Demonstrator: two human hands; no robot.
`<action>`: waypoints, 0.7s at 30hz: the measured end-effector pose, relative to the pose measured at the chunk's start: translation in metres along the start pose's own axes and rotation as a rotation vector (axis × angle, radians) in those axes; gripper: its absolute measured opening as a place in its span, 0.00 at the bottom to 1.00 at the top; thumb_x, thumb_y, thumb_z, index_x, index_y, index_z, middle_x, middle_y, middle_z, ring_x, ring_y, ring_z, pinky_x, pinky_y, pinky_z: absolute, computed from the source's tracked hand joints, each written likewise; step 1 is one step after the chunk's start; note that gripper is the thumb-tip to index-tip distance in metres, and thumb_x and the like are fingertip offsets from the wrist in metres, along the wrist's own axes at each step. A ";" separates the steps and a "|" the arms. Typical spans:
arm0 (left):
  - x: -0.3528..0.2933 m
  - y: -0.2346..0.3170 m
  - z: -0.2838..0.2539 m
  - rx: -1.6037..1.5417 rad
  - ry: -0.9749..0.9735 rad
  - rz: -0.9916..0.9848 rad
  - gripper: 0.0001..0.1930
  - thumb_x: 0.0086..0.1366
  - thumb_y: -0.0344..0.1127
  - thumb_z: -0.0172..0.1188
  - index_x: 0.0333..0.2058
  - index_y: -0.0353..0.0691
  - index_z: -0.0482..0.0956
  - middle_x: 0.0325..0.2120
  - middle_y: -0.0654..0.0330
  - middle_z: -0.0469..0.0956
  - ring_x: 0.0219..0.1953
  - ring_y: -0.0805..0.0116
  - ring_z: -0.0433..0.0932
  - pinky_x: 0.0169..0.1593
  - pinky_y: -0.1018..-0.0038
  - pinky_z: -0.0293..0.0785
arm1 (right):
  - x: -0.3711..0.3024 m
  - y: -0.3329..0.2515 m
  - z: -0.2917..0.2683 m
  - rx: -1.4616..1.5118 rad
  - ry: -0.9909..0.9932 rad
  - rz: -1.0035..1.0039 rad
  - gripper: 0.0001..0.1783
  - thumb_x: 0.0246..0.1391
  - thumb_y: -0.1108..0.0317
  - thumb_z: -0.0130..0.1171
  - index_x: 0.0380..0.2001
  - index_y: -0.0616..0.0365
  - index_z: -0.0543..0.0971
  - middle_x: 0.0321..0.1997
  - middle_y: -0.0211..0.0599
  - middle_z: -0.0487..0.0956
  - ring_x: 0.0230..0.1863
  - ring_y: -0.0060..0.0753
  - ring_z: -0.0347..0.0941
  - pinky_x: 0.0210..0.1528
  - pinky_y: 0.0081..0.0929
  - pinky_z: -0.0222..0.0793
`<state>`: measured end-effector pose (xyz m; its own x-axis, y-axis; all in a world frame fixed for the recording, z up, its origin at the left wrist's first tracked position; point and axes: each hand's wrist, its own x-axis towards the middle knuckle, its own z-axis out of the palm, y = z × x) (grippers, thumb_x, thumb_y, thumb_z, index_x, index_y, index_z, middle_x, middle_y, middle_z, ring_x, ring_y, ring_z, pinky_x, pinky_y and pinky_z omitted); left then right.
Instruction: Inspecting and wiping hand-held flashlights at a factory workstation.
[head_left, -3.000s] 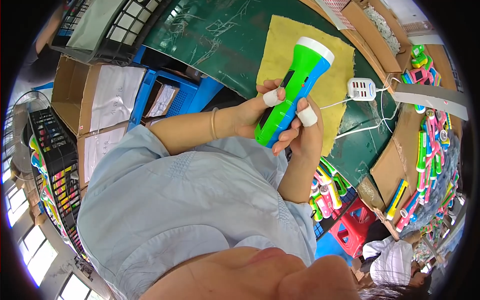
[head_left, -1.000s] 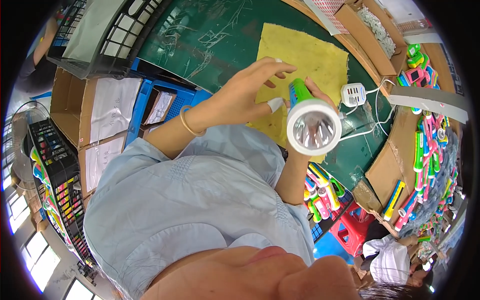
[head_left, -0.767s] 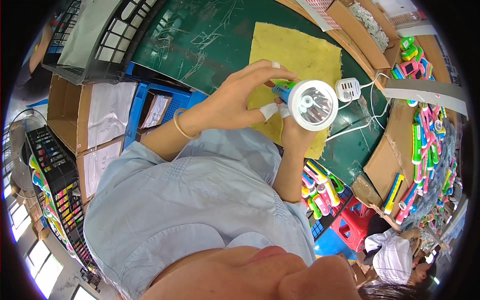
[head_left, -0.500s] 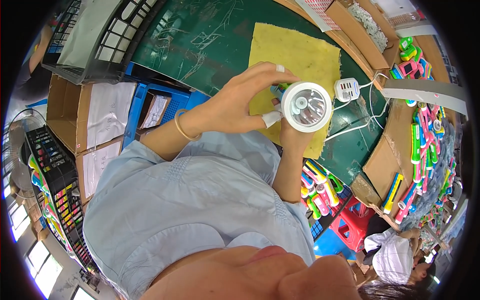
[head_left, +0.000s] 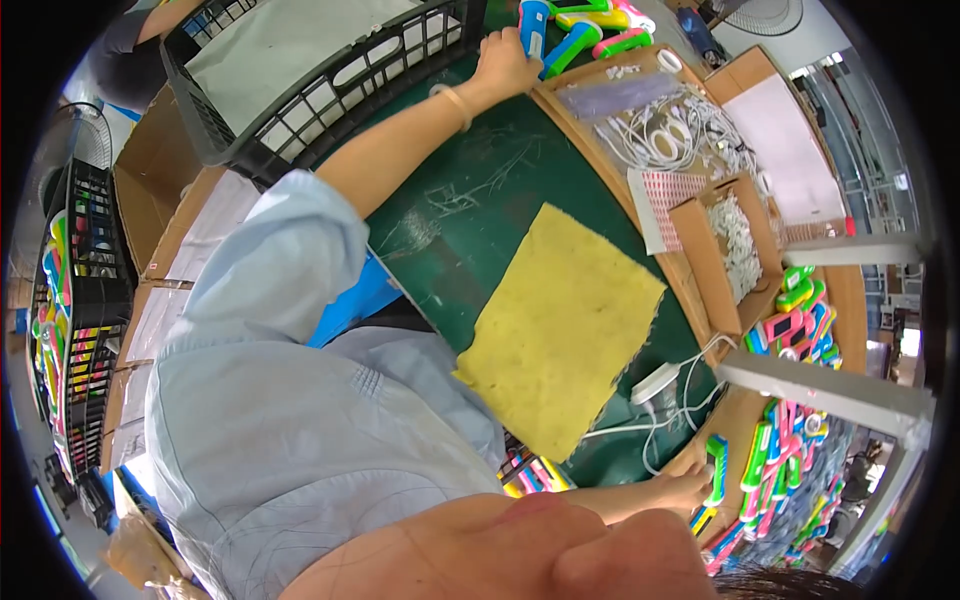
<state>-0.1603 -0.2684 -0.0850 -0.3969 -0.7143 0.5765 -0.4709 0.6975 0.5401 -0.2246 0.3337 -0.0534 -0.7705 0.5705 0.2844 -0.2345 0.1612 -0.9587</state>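
Note:
At the far edge of the bench my left hand (head_left: 506, 64) is stretched out, its fingers closed round the near end of a blue and white flashlight (head_left: 533, 28). More coloured flashlights lie beside it, among them a blue and green one (head_left: 571, 50). Low on the right, my right hand (head_left: 686, 487) has its fingers against a green and blue flashlight (head_left: 716, 470) and appears to grip it; its fingertips are partly hidden. Between my arms a yellow cloth (head_left: 565, 335) lies flat on the green bench top (head_left: 480, 160), with nothing on it.
A black plastic crate (head_left: 340, 85) stands left of my left arm. On the right are a white charging block (head_left: 655, 384) with cables, a carton of small white parts (head_left: 735, 245), a grey metal bar (head_left: 825, 385) and a heap of flashlights (head_left: 775, 470).
Both hands have left the white-rimmed flashlight they held over the cloth. My left hand has reached to the far edge, my right hand to the lower right. The view has turned.

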 end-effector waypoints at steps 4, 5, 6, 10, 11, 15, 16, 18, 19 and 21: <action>0.057 -0.007 0.039 0.128 -0.161 -0.383 0.31 0.45 0.47 0.61 0.39 0.24 0.67 0.40 0.39 0.69 0.47 0.43 0.66 0.52 0.58 0.62 | -0.062 -0.026 0.035 0.023 -0.183 -0.178 0.24 0.52 0.71 0.44 0.52 0.71 0.64 0.46 0.53 0.72 0.45 0.42 0.72 0.39 0.28 0.72; 0.061 -0.008 0.041 0.127 -0.159 -0.383 0.31 0.45 0.47 0.61 0.39 0.24 0.67 0.40 0.39 0.69 0.47 0.43 0.66 0.52 0.58 0.62 | -0.083 -0.039 0.043 0.017 -0.281 -0.119 0.23 0.52 0.72 0.44 0.51 0.71 0.65 0.44 0.52 0.72 0.41 0.39 0.73 0.36 0.25 0.71; 0.064 -0.009 0.041 0.127 -0.188 -0.382 0.30 0.43 0.46 0.62 0.39 0.26 0.68 0.41 0.40 0.68 0.47 0.43 0.66 0.52 0.59 0.63 | -0.107 -0.054 0.053 0.012 -0.376 -0.059 0.21 0.53 0.72 0.44 0.50 0.70 0.67 0.42 0.50 0.73 0.38 0.36 0.74 0.34 0.23 0.70; 0.036 0.025 0.001 0.000 0.141 0.333 0.27 0.45 0.36 0.64 0.46 0.38 0.70 0.37 0.46 0.66 0.44 0.46 0.68 0.42 0.63 0.71 | -0.164 -0.069 0.060 0.085 -0.679 0.093 0.14 0.54 0.74 0.48 0.44 0.69 0.72 0.33 0.45 0.76 0.29 0.30 0.73 0.29 0.21 0.69; 0.024 0.052 -0.027 -0.043 0.075 0.383 0.25 0.47 0.30 0.59 0.46 0.36 0.68 0.38 0.48 0.67 0.44 0.51 0.69 0.43 0.68 0.69 | -0.174 -0.072 0.063 0.079 -0.737 0.112 0.14 0.54 0.73 0.49 0.43 0.69 0.72 0.32 0.45 0.76 0.29 0.29 0.74 0.29 0.21 0.69; -0.021 0.081 -0.087 -0.372 -0.045 0.536 0.27 0.49 0.37 0.64 0.49 0.45 0.69 0.34 0.50 0.72 0.35 0.53 0.74 0.39 0.66 0.72 | -0.193 -0.075 0.078 0.143 -0.968 0.084 0.15 0.55 0.71 0.50 0.44 0.68 0.72 0.35 0.45 0.76 0.31 0.30 0.74 0.30 0.22 0.70; -0.037 0.092 -0.103 -0.538 -0.252 0.475 0.25 0.50 0.36 0.63 0.49 0.43 0.69 0.28 0.54 0.75 0.27 0.61 0.76 0.32 0.70 0.73 | -0.192 -0.080 0.082 0.147 -0.985 0.013 0.17 0.56 0.70 0.48 0.47 0.68 0.69 0.40 0.47 0.74 0.37 0.33 0.74 0.34 0.24 0.71; -0.076 0.116 -0.144 -0.960 -0.986 0.008 0.22 0.50 0.32 0.60 0.47 0.38 0.71 0.26 0.63 0.75 0.21 0.78 0.73 0.23 0.80 0.70 | -0.187 -0.089 0.090 0.250 -0.917 -0.114 0.28 0.53 0.61 0.54 0.53 0.66 0.63 0.47 0.49 0.70 0.47 0.38 0.70 0.41 0.30 0.70; -0.098 0.119 -0.156 -0.905 -1.128 0.016 0.22 0.50 0.31 0.60 0.46 0.38 0.71 0.27 0.62 0.75 0.22 0.77 0.73 0.24 0.79 0.70 | -0.181 -0.093 0.093 0.311 -0.957 -0.148 0.36 0.50 0.53 0.57 0.56 0.65 0.59 0.52 0.49 0.66 0.52 0.40 0.65 0.46 0.34 0.67; -0.145 0.116 -0.160 -0.876 -1.323 0.339 0.27 0.50 0.39 0.64 0.48 0.38 0.69 0.32 0.60 0.76 0.30 0.72 0.74 0.35 0.74 0.71 | -0.181 -0.102 0.098 0.280 -0.958 -0.272 0.37 0.46 0.51 0.60 0.53 0.65 0.63 0.49 0.46 0.68 0.48 0.36 0.67 0.44 0.29 0.65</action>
<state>-0.0312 -0.0747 -0.0078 -0.9656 0.2466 0.0829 0.1598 0.3110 0.9369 -0.1194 0.1356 -0.0063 -0.7907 -0.3572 0.4971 -0.5064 -0.0746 -0.8591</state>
